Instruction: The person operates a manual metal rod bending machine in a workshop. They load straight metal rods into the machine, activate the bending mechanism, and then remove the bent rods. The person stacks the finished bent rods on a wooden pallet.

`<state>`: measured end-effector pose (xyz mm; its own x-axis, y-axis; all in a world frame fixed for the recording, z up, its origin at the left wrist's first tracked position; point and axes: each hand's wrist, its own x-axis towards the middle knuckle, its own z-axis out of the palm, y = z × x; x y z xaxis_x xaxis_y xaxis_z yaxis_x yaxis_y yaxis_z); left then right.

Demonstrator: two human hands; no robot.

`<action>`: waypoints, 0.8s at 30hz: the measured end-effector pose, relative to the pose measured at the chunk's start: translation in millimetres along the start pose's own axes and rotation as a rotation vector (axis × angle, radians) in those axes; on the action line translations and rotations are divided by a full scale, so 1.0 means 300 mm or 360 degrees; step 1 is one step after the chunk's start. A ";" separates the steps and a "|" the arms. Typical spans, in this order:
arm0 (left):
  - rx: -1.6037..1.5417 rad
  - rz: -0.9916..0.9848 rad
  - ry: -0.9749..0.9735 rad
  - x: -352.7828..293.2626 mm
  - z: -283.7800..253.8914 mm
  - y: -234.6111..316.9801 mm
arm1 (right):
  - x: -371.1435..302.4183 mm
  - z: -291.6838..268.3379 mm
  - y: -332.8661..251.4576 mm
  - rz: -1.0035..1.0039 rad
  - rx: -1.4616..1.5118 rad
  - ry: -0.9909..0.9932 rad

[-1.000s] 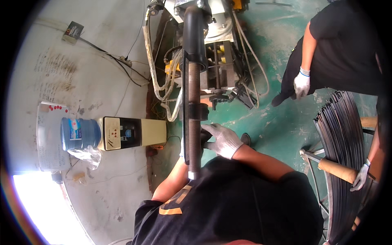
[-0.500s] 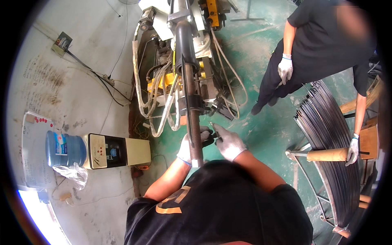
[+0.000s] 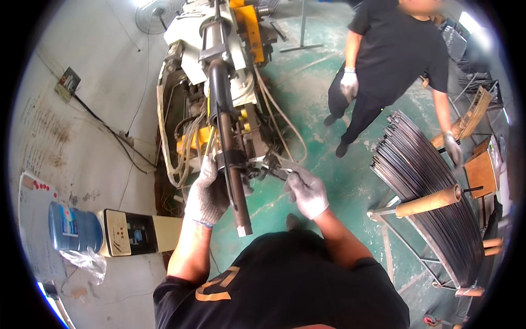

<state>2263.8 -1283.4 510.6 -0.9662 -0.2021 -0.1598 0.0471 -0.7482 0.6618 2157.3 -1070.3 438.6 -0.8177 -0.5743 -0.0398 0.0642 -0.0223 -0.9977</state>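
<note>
A long threaded rod (image 3: 236, 189) sticks out of the machine toward me, passing through a black collar (image 3: 230, 159). My left hand (image 3: 205, 197), in a whitish knit glove, is closed around the rod just below the collar. One finger lies up along the collar's left side; the others go behind the rod and are partly hidden. To the right of the rod, my right hand (image 3: 308, 191), also gloved, pinches a slim metal tool (image 3: 284, 171), whose kind I cannot make out. The tool's far end reaches toward small metal fittings (image 3: 268, 162) beside the collar.
The machine (image 3: 219, 66) with looped hoses (image 3: 167, 131) stands ahead. A co-worker (image 3: 397, 60) in dark clothes and gloves stands at the right, behind a rack (image 3: 402, 236) of long dark rods (image 3: 422, 181). A water dispenser (image 3: 129, 233) stands at left by the wall.
My view has shifted, so the machine sits further left. My hands have drawn apart; the left has moved up beside the collar. The co-worker's hand has come off the rack's wooden roller.
</note>
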 end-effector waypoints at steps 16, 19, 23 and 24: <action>0.0131 0.0023 0.0402 0.015 0.128 0.016 | 0.120 0.035 -0.198 -0.0689 -0.0361 -0.0044; 0.0101 -0.0040 0.0309 0.036 0.076 0.016 | 0.118 0.030 -0.200 -0.0523 -0.0193 -0.0078; 0.0085 -0.0063 0.0274 0.037 0.116 0.024 | 0.138 0.042 -0.204 -0.0767 -0.0310 -0.0032; 0.0085 -0.0065 0.0216 0.039 0.115 0.022 | 0.145 0.046 -0.211 -0.0863 -0.0374 -0.0056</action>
<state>2244.1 -1268.8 538.5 -0.9238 -0.2587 -0.2823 -0.0084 -0.7233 0.6904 2125.7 -1105.1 500.9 -0.6787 -0.5583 0.4772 -0.4894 -0.1407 -0.8606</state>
